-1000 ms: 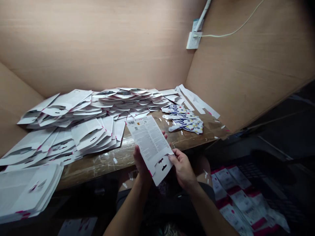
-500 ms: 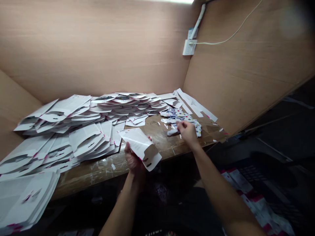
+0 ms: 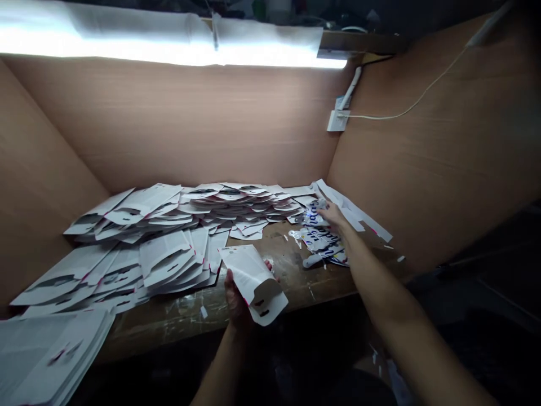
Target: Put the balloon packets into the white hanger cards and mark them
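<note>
My left hand [image 3: 237, 299] is closed around a white paper packet [image 3: 251, 272], tilted up, with its flap open at the near end and hang-hole slots cut in the flap. At the right of the bench, my right hand [image 3: 332, 214] pinches the upper end of a folded foil balloon [image 3: 313, 217] printed with dark blue lettering. Its fingertips are partly hidden behind the shiny film. Just below lie several more flat folded balloons [image 3: 327, 245] with pale tail tabs [image 3: 313, 260] pointing left.
Overlapping stacks of white packets [image 3: 164, 256] cover the bench's left and back. A thicker pile [image 3: 54, 349] stands at the near left. White paper strips [image 3: 359, 208] lie along the right cardboard wall [image 3: 422, 169]. Small scraps dot the wooden bench [image 3: 279, 248]. A lit tube lamp [image 3: 169, 53] hangs above.
My right hand has moved away from me to the far end of the balloon pile, and one balloon there has shifted with it. My left hand keeps the packet. The view has tilted up.
</note>
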Tool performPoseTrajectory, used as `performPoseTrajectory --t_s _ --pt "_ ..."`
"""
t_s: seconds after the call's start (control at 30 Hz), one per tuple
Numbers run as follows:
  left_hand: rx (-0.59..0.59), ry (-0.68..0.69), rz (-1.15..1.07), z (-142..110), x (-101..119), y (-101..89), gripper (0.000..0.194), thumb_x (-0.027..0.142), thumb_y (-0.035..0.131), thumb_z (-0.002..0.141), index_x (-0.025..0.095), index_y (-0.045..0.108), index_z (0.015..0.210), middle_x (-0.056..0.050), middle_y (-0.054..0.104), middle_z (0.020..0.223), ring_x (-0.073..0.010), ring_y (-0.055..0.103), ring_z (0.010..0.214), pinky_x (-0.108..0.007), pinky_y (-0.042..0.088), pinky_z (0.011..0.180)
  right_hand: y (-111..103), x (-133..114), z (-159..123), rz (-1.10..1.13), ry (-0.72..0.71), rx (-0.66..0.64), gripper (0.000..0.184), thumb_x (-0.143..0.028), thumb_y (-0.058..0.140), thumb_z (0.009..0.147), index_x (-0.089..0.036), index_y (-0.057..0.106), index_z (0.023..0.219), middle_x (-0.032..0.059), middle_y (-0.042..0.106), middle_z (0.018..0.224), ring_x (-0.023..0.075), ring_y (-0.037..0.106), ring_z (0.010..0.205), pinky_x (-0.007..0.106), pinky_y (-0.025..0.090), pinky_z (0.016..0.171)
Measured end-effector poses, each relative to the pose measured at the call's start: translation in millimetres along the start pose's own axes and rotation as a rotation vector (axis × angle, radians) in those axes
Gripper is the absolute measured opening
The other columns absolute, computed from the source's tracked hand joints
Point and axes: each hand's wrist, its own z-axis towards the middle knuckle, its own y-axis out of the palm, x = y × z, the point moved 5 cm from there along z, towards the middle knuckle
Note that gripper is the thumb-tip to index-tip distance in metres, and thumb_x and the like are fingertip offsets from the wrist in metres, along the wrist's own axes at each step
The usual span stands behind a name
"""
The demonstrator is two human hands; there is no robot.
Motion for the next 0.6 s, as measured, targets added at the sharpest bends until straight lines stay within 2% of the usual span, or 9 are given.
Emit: performPoseTrajectory --t_s 0.07,0.13,0.2,0.27,0.3,0.33,0.4,0.5,0.6 --pt "0.031 0.02 -0.022 1 0 2.9 0.083 0.071 0.058 0.094 0.016 0.048 0.155 -0.022 0.073 0.131 -0.0434 0.071 0.12 -0.067 0.048 0.109 -9 1 -22 0.023 -0.019 -0.121 0.051 -0.049 0.063 0.094 0.001 0.07 0.096 0.0133 0.073 0.079 0.0133 0.065 0.071 0.032 0.045 0.068" --pt "0.069 0.051 -0.032 3 2 5.6 0.086 0.073 0.058 0.092 0.018 0.046 0.156 -0.022 0.073 0.129 -0.0432 0.071 0.12 -0.07 0.048 0.107 -25 -4 -71 0.017 -0.144 -0.165 0.041 -0.047 0.069 0.096 -0.006 0.073 0.1 0.0158 0.077 0.088 0.0209 0.071 0.078 0.035 0.052 0.073" --pt "0.107 0.068 -0.03 5 3 7.6 0.089 0.077 0.059 0.09 0.018 0.048 0.155 -0.02 0.074 0.126 -0.0429 0.071 0.118 -0.07 0.048 0.106 -39 -20 -143 -0.044 -0.462 -0.209 0.03 -0.042 0.068 0.1 -0.015 0.076 0.109 0.0167 0.08 0.1 0.0291 0.076 0.088 0.043 0.06 0.08" --pt "0.138 0.075 -0.024 7 3 9.6 0.092 0.08 0.059 0.087 0.016 0.052 0.152 -0.02 0.075 0.122 -0.0424 0.072 0.115 -0.068 0.049 0.106 -41 -30 -216 -0.019 -0.622 -0.402 0.023 -0.035 0.07 0.098 -0.023 0.077 0.116 0.0123 0.08 0.114 0.0316 0.077 0.106 0.046 0.064 0.092" --pt "0.148 0.065 -0.021 6 2 11.2 0.093 0.082 0.059 0.086 0.014 0.054 0.15 -0.02 0.076 0.119 -0.042 0.072 0.113 -0.067 0.049 0.106 -39 -37 -249 -0.048 -0.779 -0.503 0.027 -0.026 0.064 0.101 -0.022 0.074 0.126 0.0129 0.078 0.124 0.0315 0.074 0.117 0.048 0.063 0.1" --pt "0.155 0.049 -0.017 6 0 13.3 0.094 0.083 0.059 0.085 0.013 0.056 0.147 -0.02 0.077 0.117 -0.0417 0.073 0.112 -0.065 0.05 0.105 -36 -41 -273 -0.09 -0.869 -0.565 0.033 -0.018 0.06 0.102 -0.02 0.071 0.133 0.0131 0.075 0.131 0.0305 0.07 0.126 0.049 0.061 0.106" --pt "0.156 -0.004 -0.006 3 -8 19.4 0.094 0.084 0.059 0.083 0.011 0.06 0.142 -0.02 0.078 0.114 -0.0414 0.074 0.11 -0.063 0.052 0.105 -28 -45 -297 -0.205 -0.989 -0.6 0.047 -0.005 0.051 0.102 -0.016 0.061 0.146 0.0157 0.07 0.14 0.0291 0.062 0.138 0.05 0.056 0.113" --pt "0.144 -0.049 0.032 -1 -20 31.4 0.095 0.086 0.061 0.079 0.009 0.065 0.134 -0.02 0.078 0.111 -0.0425 0.073 0.109 -0.059 0.054 0.103 -17 -47 -293 -0.332 -0.998 -0.56 0.053 -0.002 0.048 0.101 -0.014 0.056 0.152 0.0167 0.068 0.143 0.0299 0.06 0.14 0.05 0.055 0.115" --pt "0.17 -0.021 0.062 -4 -21 42.5 0.096 0.088 0.06 0.078 0.011 0.065 0.134 -0.02 0.078 0.112 -0.0429 0.073 0.11 -0.059 0.056 0.102 -8 -53 -290 -0.398 -1.011 -0.627 0.053 -0.002 0.048 0.099 -0.013 0.057 0.149 0.0189 0.067 0.144 0.0318 0.062 0.137 0.051 0.056 0.114"
